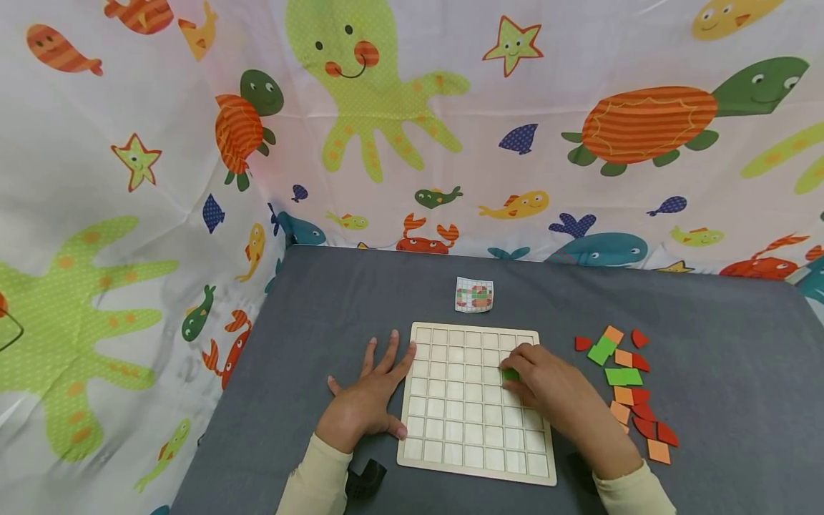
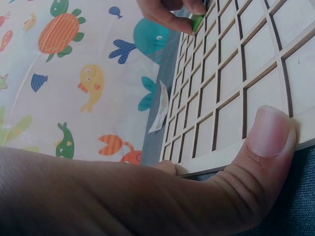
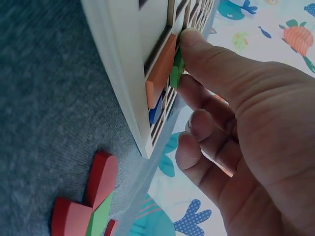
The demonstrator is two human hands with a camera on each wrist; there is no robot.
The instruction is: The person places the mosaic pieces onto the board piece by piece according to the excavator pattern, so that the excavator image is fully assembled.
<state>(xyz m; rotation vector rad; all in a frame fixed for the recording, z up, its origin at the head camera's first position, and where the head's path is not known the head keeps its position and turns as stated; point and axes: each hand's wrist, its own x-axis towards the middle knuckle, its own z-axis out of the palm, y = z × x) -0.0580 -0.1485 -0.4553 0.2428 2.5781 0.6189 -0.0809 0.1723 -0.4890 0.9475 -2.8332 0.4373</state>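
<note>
A pale wooden grid board lies on the grey cloth. My right hand is over its right half, pinching a green tile between thumb and fingers, close over the grid. Beside that tile, the right wrist view shows an orange tile and a blue piece on the board; my right hand hides both in the head view. With fingers spread, my left hand rests at the board's left edge, its thumb on the frame.
Right of the board lie loose orange tiles, green tiles and red rounded pieces. A small pattern card sits behind the board. A black object is near my left sleeve. Printed fabric hangs behind and at left.
</note>
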